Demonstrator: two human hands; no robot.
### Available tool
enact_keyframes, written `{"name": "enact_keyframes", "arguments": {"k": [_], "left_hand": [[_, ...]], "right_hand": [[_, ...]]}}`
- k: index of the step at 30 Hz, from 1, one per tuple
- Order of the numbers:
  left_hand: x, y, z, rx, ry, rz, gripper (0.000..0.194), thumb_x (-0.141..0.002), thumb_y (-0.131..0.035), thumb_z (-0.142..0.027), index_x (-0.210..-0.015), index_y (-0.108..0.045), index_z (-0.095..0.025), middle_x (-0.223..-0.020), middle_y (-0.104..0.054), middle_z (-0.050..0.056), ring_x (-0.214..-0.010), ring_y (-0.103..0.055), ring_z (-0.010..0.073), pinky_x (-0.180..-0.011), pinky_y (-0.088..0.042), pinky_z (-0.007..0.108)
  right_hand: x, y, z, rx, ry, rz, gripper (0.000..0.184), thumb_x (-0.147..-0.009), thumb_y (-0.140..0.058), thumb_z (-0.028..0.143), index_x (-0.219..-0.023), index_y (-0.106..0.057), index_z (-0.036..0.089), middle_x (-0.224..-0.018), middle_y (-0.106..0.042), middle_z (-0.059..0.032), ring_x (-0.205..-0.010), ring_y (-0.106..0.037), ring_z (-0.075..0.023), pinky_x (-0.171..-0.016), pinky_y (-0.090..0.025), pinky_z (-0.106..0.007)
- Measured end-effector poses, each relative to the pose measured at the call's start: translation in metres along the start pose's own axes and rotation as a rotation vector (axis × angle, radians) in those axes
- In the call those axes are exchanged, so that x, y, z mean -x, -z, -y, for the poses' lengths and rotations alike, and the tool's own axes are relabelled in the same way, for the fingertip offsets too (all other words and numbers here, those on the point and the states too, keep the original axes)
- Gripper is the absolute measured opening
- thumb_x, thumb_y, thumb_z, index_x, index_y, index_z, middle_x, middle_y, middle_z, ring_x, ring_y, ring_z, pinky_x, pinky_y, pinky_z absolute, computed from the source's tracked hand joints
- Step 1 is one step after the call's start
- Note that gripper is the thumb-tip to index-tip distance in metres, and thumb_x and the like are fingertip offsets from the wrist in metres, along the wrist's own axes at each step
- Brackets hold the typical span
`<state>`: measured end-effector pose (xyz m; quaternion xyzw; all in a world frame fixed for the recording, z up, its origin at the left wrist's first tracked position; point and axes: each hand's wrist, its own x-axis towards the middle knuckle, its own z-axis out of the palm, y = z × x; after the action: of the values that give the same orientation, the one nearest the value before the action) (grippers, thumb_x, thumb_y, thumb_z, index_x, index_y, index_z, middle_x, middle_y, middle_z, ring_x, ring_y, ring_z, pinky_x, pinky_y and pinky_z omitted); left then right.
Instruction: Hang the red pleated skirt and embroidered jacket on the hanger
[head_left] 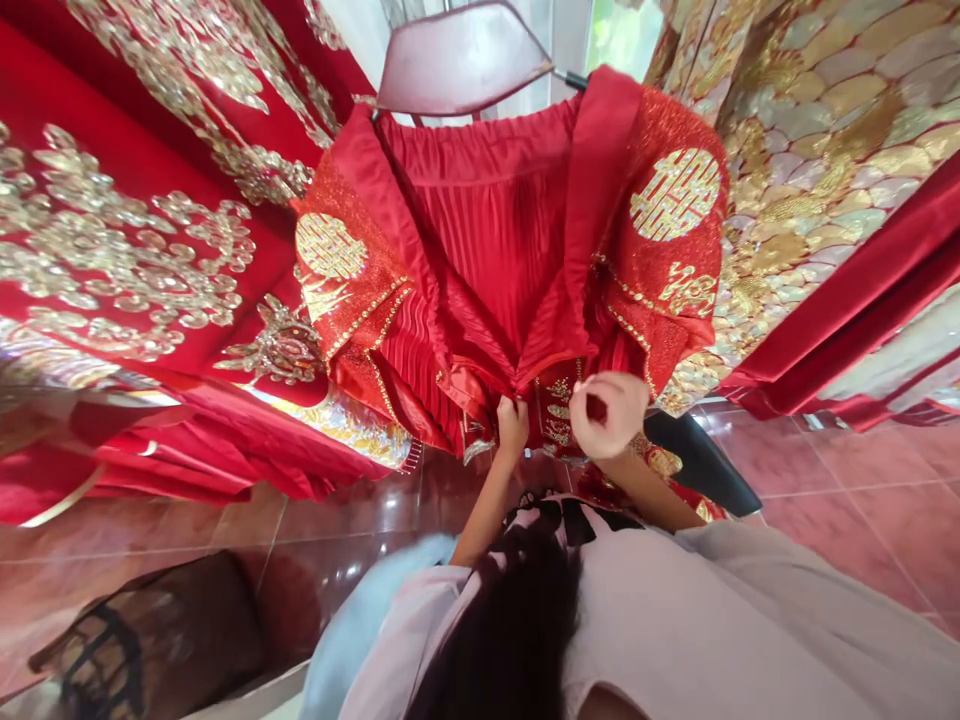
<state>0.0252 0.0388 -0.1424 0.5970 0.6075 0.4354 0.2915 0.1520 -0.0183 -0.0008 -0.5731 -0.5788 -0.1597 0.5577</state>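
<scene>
A red pleated skirt (480,230) with a gathered waistband hangs on a dark-rimmed hanger (463,105), opened into a V that closes low in front. Its sides carry glittering orange-red panels (667,290) with gold round emblems and beaded edging. My left hand (514,428) is closed on the red fabric just below the point of the V. To its right, my right hand (609,415) is curled, thumb and fingers pressed together in a ring, in front of the gold-embroidered cloth; what it pinches, if anything, I cannot make out.
Red drapes with clear beadwork (112,230) hang on the left, and gold scale-patterned cloth (817,160) on the right. A dark bag (172,630) lies on the tiled floor (832,480) at lower left. A black flat object (705,465) stands behind my right arm.
</scene>
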Motion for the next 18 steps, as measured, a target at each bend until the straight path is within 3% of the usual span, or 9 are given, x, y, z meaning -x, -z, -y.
{"name": "enact_keyframes", "arguments": {"k": [3,7,9,13,18], "left_hand": [[0.023,-0.003,0.007,0.068,-0.001,0.018,0.011,-0.086,-0.042,-0.016,-0.077,-0.049,-0.017,-0.075,-0.058,0.006,-0.071,-0.055,0.0167,-0.071,-0.047,0.029],[0.033,-0.008,0.003,0.133,-0.025,0.081,0.009,-0.082,-0.044,-0.012,-0.083,-0.052,-0.016,-0.080,-0.062,0.006,-0.078,-0.058,0.0179,-0.075,-0.048,0.030],[0.032,-0.008,0.000,0.155,-0.045,0.119,0.012,-0.081,-0.044,-0.010,-0.085,-0.054,-0.016,-0.084,-0.063,0.007,-0.084,-0.060,0.0186,-0.080,-0.048,0.031],[0.024,-0.005,0.000,0.184,-0.044,0.182,0.011,-0.082,-0.044,-0.009,-0.084,-0.053,-0.015,-0.087,-0.064,0.010,-0.079,-0.059,0.0176,-0.075,-0.049,0.030],[0.019,-0.001,0.006,0.205,-0.002,0.215,0.011,-0.078,-0.048,-0.006,-0.073,-0.050,-0.016,-0.076,-0.062,0.006,-0.073,-0.057,0.0163,-0.074,-0.048,0.028]], "right_hand": [[0.042,-0.014,-0.007,-0.098,0.055,0.245,0.012,-0.084,-0.050,0.020,-0.076,-0.059,0.019,-0.076,-0.062,-0.0055,-0.075,-0.056,-0.0169,-0.078,-0.044,-0.032],[0.074,-0.036,-0.017,-0.097,-0.186,0.712,0.012,-0.084,-0.053,0.023,-0.082,-0.064,0.016,-0.081,-0.064,-0.0069,-0.083,-0.056,-0.0192,-0.078,-0.044,-0.030],[0.075,-0.043,-0.022,-0.111,-0.272,0.854,0.011,-0.083,-0.056,0.023,-0.080,-0.064,0.016,-0.084,-0.064,-0.0073,-0.085,-0.055,-0.0192,-0.078,-0.042,-0.030],[0.064,-0.054,-0.030,-0.334,-0.528,0.882,0.006,-0.075,-0.062,0.018,-0.070,-0.062,0.015,-0.076,-0.062,-0.0055,-0.076,-0.052,-0.0161,-0.077,-0.038,-0.027],[0.065,-0.066,-0.033,-0.501,-0.762,0.928,0.016,-0.071,-0.058,0.019,-0.057,-0.053,0.014,-0.058,-0.052,0.0009,-0.059,-0.044,-0.0095,-0.063,-0.034,-0.022]]}}
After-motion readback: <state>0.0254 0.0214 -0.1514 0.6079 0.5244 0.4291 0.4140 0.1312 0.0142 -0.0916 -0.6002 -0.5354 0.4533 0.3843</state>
